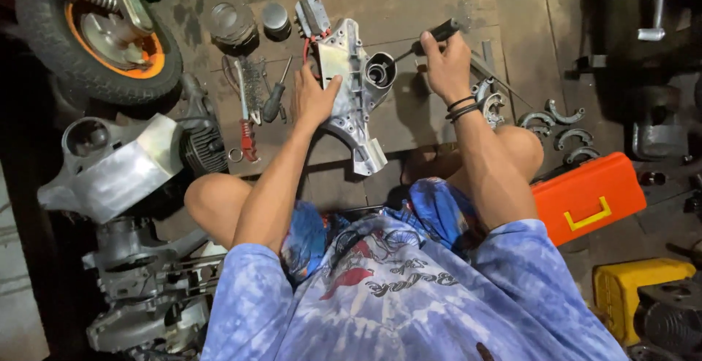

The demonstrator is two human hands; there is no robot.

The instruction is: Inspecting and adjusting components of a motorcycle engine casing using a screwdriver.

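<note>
A silver cast-metal engine casing (354,90) lies on a wooden board (409,17) on the floor in front of me. My left hand (313,98) presses flat on the casing's left side. My right hand (443,63) grips a black-handled screwdriver (431,39), whose shaft points down-left into the round opening (380,72) of the casing. Red wires (313,39) run from the casing's top to a small grey block.
Pliers with red grips (247,130) and a second screwdriver (275,98) lie left of the casing. Two round metal cans (252,21) stand behind. A small wheel with an orange rim (102,39), engine parts (131,163), curved brake shoes (563,127) and an orange toolbox (589,196) surround me.
</note>
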